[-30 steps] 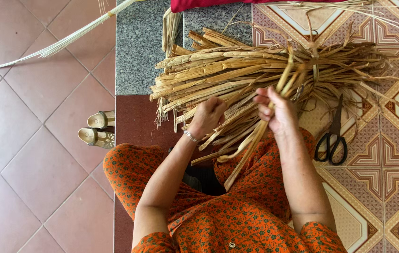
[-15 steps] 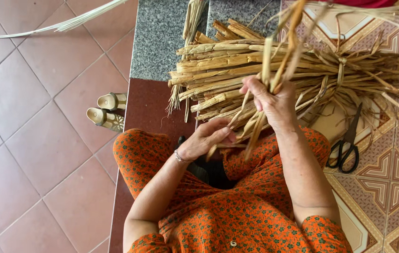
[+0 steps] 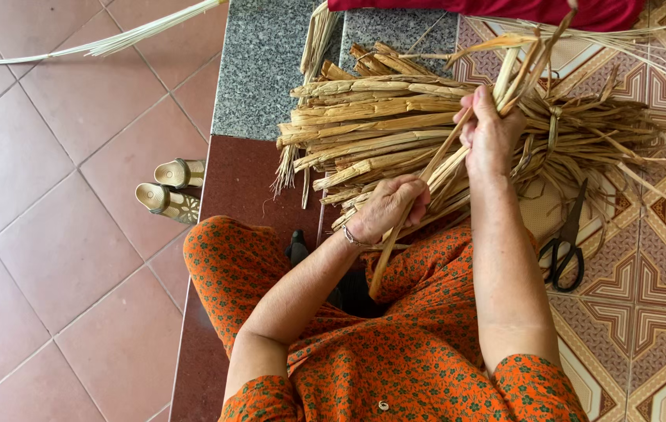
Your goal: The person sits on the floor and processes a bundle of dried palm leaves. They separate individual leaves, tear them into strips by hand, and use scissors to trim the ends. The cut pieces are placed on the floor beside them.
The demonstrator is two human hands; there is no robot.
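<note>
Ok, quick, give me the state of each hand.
Left hand: closed on the lower part of the strips.
Right hand: closed on the same strips higher up, lifting them.

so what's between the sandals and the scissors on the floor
In the head view, between the sandals and the scissors lie the person's orange-patterned lap, the left hand and the dried strips that both hands grip.

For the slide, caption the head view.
Left hand and right hand grip dried tan leaf strips beside black scissors.
</note>
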